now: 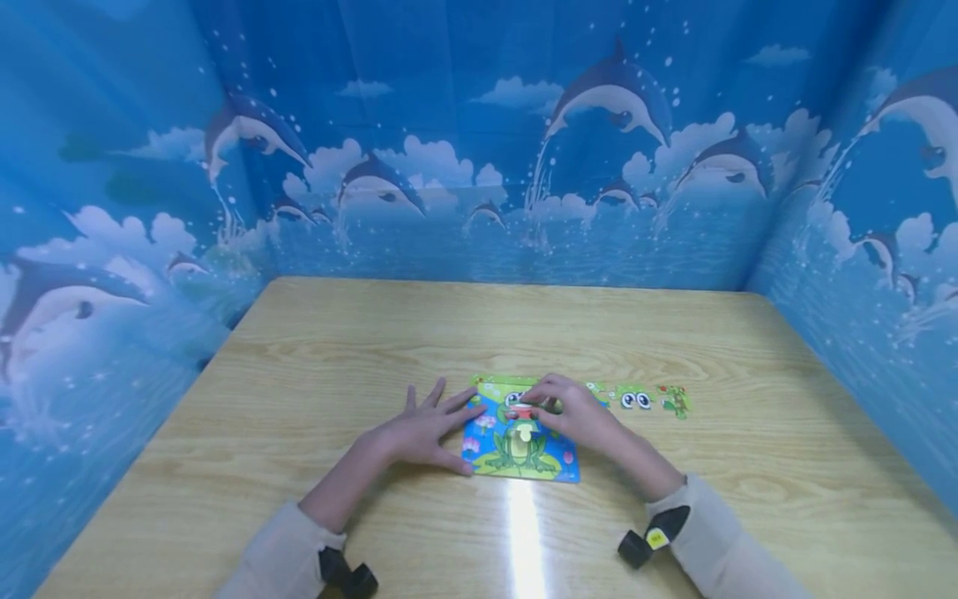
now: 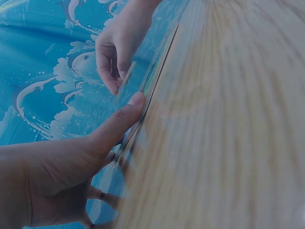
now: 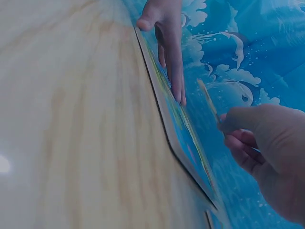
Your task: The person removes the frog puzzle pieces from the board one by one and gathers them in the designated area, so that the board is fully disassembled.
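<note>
A frog jigsaw board (image 1: 563,467) with a blue border lies flat on the table, its frog picture partly covered by the hands. My left hand (image 1: 422,434) has its fingers spread, with the fingertips and thumb resting at the board's left edge. My right hand (image 1: 575,413) pinches a thin puzzle piece (image 3: 208,99) between thumb and fingers. In both wrist views that piece is tilted and held above the board, apart from it. From the head view it shows red and white, near the frog's mouth.
To the right of the board lie loose puzzle pieces: one with a pair of eyes (image 1: 636,401), a green one with red spots (image 1: 677,401), and one partly behind the right hand. Dolphin-print curtains (image 1: 479,208) enclose the wooden table (image 1: 359,333) at the back and sides.
</note>
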### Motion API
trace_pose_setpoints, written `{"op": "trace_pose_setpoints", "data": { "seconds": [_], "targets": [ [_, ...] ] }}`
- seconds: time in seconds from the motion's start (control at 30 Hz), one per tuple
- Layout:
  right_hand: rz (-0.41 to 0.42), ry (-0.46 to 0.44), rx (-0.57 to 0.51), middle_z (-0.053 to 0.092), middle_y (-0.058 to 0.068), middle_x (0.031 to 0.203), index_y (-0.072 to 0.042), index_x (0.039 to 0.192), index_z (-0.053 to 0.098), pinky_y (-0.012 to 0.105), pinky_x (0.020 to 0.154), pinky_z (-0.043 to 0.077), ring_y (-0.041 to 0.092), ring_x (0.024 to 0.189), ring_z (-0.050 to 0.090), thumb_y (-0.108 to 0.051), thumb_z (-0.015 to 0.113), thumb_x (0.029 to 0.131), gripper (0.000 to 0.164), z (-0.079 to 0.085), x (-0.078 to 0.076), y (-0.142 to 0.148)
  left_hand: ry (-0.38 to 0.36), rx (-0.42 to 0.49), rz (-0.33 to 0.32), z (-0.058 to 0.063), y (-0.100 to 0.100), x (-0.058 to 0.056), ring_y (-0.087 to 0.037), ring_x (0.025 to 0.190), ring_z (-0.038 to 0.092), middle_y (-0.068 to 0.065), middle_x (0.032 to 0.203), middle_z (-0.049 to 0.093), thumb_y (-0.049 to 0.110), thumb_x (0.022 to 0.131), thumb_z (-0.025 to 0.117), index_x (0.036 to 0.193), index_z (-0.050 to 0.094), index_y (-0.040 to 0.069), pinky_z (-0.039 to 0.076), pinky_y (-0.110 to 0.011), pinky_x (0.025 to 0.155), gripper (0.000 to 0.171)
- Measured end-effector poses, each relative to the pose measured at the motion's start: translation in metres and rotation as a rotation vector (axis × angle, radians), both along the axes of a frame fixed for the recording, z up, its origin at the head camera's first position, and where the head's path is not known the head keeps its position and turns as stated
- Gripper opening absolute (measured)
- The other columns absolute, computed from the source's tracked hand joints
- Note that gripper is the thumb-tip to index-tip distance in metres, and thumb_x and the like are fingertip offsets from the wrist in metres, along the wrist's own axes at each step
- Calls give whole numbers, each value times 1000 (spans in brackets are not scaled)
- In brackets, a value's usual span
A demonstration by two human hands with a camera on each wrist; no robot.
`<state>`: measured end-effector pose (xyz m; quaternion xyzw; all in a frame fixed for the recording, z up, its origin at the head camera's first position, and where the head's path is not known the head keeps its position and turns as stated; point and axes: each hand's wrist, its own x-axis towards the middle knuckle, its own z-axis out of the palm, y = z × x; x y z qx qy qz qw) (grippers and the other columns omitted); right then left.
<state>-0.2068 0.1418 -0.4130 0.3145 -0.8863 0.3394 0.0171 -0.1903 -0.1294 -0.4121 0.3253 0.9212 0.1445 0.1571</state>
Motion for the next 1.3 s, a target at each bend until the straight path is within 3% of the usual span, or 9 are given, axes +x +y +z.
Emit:
{"op": "trace_pose_setpoints", "data": {
  "seconds": [0.43, 0.8, 1.3],
  "targets": [
    [15, 132, -18, 60, -4, 96, -11, 96, 70, 24, 61, 49, 12, 82, 58, 0, 68, 80, 19, 8, 5, 38, 2, 20, -2, -1, -1, 1, -39, 134, -7, 1, 153, 7, 66, 73, 59, 146, 25, 28, -8, -66, 96, 90],
    [-57, 99, -21, 61, -2, 97, -9, 98, 70, 23, 54, 47, 13, 80, 57, 5, 65, 78, 25, 8, 12, 75, 9, 15, -4, -1, -1, 1, -39, 134, -7, 1, 153, 6, 68, 73, 57, 146, 24, 29, -9, -65, 97, 90],
    [-75, 131, -10, 62, -4, 93, -8, 97, 69, 26, 61, 50, 9, 77, 56, 5, 67, 78, 23, 2, 20, 113, 17, 8, -6, 0, -1, 1, -40, 134, -7, 1, 153, 6, 68, 73, 56, 147, 24, 28, -8, -65, 97, 89]
  ]
}}
